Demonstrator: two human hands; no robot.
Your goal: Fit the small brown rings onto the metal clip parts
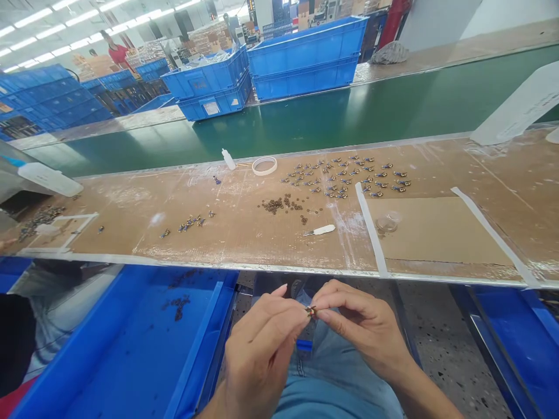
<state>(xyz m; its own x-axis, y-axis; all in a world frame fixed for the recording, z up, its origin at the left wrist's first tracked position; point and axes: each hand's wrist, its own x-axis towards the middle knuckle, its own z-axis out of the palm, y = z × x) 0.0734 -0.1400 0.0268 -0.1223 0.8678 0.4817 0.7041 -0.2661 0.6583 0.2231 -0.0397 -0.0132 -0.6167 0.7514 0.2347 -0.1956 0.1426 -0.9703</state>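
Just off the table's front edge, above my lap, my left hand [271,331] and my right hand [360,323] meet fingertip to fingertip. Between them they pinch a small dark part [311,311] with a reddish spot; the fingers hide most of it, so its kind is unclear. Beyond my hands on the table [244,227] lies a white-handled pointed tool [323,230], its thin tip towards the left. Behind it is a pile of small brown ring-like pieces [274,205]. Several small blue-and-gold parts [343,174] are spread out farther back.
A white tape roll [264,166] and a small white bottle [227,159] stand near the green belt [297,122]. More small parts [190,223] lie leftward. A clear round dish [386,222] sits right, between tape strips. Blue bins [144,343] flank my lap. Another person sits left.
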